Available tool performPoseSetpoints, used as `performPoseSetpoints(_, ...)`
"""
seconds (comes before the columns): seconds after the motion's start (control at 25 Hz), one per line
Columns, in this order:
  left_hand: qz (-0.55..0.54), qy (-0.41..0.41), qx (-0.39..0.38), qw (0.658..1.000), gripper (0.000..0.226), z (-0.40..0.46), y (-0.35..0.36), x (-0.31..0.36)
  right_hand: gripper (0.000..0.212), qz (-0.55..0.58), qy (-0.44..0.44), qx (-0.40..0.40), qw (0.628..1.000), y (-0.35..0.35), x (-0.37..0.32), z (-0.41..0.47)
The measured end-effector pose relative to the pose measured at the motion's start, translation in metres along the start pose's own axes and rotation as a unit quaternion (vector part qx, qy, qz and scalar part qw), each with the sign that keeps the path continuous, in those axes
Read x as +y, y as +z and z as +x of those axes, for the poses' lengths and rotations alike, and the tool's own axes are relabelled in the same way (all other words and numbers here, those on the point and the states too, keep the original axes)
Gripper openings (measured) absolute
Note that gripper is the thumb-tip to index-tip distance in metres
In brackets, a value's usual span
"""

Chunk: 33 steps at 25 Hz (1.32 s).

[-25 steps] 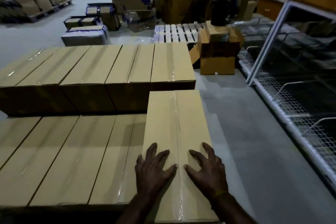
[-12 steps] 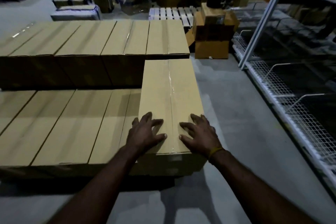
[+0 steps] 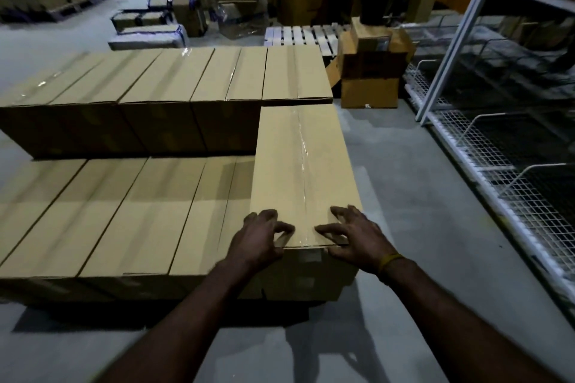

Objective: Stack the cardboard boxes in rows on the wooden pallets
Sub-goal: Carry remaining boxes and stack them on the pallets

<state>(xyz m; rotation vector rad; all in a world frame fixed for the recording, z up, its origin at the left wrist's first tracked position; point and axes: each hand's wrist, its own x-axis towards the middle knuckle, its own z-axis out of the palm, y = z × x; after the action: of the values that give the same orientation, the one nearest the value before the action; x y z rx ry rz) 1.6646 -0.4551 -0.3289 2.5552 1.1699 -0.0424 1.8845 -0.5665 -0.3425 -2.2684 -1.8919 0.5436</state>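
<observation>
I see the long tan taped cardboard box [image 3: 303, 171] lying atop the near row's right end, under both hands. My left hand [image 3: 259, 238] and right hand [image 3: 353, 238] press its near edge, fingers spread. Beyond them, a taller row of tan boxes [image 3: 174, 78].

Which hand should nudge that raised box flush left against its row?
Right hand, probably: it rests on the raised box's outer right side, free to push leftward. Left hand sits on the row side.
</observation>
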Motion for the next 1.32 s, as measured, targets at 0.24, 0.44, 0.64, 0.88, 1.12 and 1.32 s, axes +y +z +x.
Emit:
performPoseSetpoints(0.24, -0.015, -0.008, -0.008, 1.0, 0.06, 0.017, -0.006, -0.009, 0.05, -0.005, -0.015, 0.01, 1.0, -0.005, 0.003, 0.019)
performPoseSetpoints(0.44, -0.01, -0.018, -0.01, 1.0, 0.061, 0.032, -0.007, -0.01, 0.051, -0.009, -0.019, 0.012, 1.0, -0.008, 0.004, 0.029)
performPoseSetpoints(0.64, -0.012, -0.014, -0.011, 1.0, 0.064, 0.04, -0.006, -0.017, 0.05, -0.014, -0.025, 0.015, 0.999, -0.011, 0.006, 0.033)
performPoseSetpoints(0.88, -0.022, -0.015, -0.005, 1.0, 0.063, 0.04, -0.006, -0.016, 0.049, -0.017, -0.034, 0.017, 0.999, -0.011, 0.01, 0.036)
performPoseSetpoints(1.12, -0.05, -0.057, -0.023, 0.997, 0.068, 0.014, -0.022, -0.004, 0.056, 0.005, 0.009, -0.004, 1.0, -0.011, -0.009, 0.022)
performPoseSetpoints(1.32, -0.076, -0.089, 0.042, 0.992, 0.067, -0.08, -0.084, 0.007, 0.065, 0.049, 0.01, 0.015, 0.999, -0.047, -0.096, -0.045)
